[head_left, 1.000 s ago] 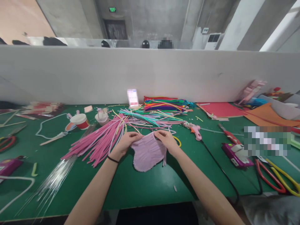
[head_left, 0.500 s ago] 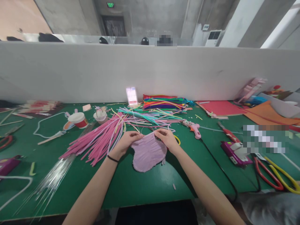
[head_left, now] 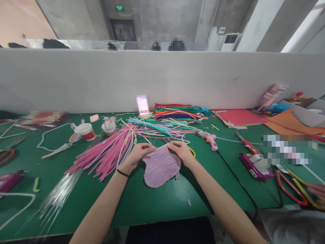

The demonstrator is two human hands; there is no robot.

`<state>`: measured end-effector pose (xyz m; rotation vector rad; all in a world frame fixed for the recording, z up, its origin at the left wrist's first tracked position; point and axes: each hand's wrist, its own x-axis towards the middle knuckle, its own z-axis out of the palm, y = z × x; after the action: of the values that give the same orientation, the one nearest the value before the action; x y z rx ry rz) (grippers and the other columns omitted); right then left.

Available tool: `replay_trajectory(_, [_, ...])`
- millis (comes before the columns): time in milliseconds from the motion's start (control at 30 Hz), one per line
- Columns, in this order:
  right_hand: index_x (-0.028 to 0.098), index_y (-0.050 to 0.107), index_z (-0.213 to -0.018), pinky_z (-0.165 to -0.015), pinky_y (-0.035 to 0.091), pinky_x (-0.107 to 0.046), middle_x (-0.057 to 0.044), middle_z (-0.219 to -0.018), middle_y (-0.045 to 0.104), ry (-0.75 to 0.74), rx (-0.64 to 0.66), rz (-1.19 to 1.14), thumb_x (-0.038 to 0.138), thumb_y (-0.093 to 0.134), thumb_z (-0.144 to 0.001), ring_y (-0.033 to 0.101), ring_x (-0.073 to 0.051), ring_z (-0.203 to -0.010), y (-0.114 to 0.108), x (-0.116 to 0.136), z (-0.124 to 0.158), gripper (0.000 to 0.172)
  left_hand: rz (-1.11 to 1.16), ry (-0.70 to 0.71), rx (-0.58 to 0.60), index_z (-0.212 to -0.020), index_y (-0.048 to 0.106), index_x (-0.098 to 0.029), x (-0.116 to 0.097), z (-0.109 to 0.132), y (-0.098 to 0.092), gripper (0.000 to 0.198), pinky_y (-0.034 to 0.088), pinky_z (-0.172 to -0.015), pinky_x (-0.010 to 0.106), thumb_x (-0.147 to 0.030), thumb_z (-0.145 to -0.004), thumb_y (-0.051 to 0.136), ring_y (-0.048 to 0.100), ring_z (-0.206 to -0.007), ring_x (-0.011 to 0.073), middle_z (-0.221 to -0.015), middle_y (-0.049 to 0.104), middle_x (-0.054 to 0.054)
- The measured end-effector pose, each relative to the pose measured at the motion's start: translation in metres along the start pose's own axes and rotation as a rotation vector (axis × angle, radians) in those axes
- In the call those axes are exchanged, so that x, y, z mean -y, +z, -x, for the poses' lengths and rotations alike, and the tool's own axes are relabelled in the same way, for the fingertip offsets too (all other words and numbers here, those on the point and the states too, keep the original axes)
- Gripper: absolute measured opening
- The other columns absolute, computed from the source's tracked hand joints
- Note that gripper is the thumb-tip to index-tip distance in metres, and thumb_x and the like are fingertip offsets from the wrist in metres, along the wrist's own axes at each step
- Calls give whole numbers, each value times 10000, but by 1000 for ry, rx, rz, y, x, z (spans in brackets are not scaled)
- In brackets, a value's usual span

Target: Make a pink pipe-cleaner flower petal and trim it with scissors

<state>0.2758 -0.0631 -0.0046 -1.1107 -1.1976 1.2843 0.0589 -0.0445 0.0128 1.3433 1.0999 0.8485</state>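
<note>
A flat lilac piece [head_left: 161,167] of pipe cleaners laid side by side, with a lobed outline, hangs between my hands above the green table. My left hand [head_left: 139,155] pinches its upper left edge between thumb and fingers. At the upper right edge my right hand [head_left: 181,151] has a similar pinch on it. Behind my fingertips shows a thin looped wire. Yellow scissor handles [head_left: 192,152] peek out beside my right hand. Left of my hands lies a bundle of pink pipe cleaners [head_left: 101,152].
Multicoloured pipe cleaners [head_left: 177,112] are heaped at the back, near a lit phone [head_left: 142,105]. A pink glue gun [head_left: 212,141] trails its cord on the right. Metal wires [head_left: 57,193] and a paper cup [head_left: 85,131] lie left. Another person's hand [head_left: 316,189] touches yellow-handled pliers [head_left: 302,189].
Another person's hand has come in at the right edge, onto the yellow handles. My hands and the lilac piece stay almost in place.
</note>
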Motion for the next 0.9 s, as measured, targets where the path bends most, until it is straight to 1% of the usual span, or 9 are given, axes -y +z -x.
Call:
replay_trajectory(100, [176,732,-782,-644,431,-257,-5,-727,689,31,27,-32,463,754,-653,574,-126,-641,-2,-1,1,316,-23,7,-1,-720,743,-132,0,-1,0,293,403,-596,248,-408,-631,790,572,-674,156,-732,681,57])
replay_trajectory(200, [178,732,-788,-644,435,-260,-7,-734,689,27,20,2,465,751,-653,581,-133,-658,-4,-2,0,318,-41,17,9,-727,741,-125,0,-1,0,315,397,-586,244,-423,-635,784,560,-672,154,-724,664,57])
replay_trajectory(400, [184,709,-746,-602,422,-254,0,-686,658,-42,-25,98,465,725,-657,551,-134,-640,-3,-1,-1,295,-33,18,15,-729,742,-129,-2,1,1,307,392,-565,238,-419,-639,784,549,-656,147,-719,664,56])
replay_trajectory(600, [187,639,-671,-530,386,-238,20,-601,584,-69,-73,117,421,700,-640,494,-119,-568,3,1,0,244,-30,4,24,-721,740,-136,-4,2,3,310,390,-545,235,-428,-628,787,545,-630,143,-692,662,46])
replay_trajectory(700, [194,607,-657,-532,386,-248,18,-596,580,-123,-88,197,388,664,-657,495,-126,-562,4,1,0,203,-33,-1,31,-731,743,-140,-3,2,4,323,395,-551,242,-443,-624,782,559,-635,153,-701,674,47])
replay_trajectory(800, [196,592,-649,-543,384,-258,6,-616,589,-190,-144,307,347,637,-664,496,-134,-570,5,2,1,159,-25,-5,28,-723,742,-146,-1,1,4,312,398,-563,246,-437,-621,786,565,-631,152,-702,683,42])
replay_trajectory(867, [195,596,-658,-539,380,-258,4,-619,589,-196,-158,317,356,626,-680,494,-134,-566,6,2,2,165,-10,-3,21,-716,739,-147,0,0,4,293,394,-564,241,-422,-626,788,560,-627,144,-694,677,36])
replay_trajectory(900, [194,599,-662,-533,375,-257,5,-612,583,-185,-144,299,376,620,-696,490,-132,-558,6,2,2,186,-2,-1,17,-710,736,-147,0,0,4,283,390,-561,237,-413,-629,789,555,-625,139,-688,672,33])
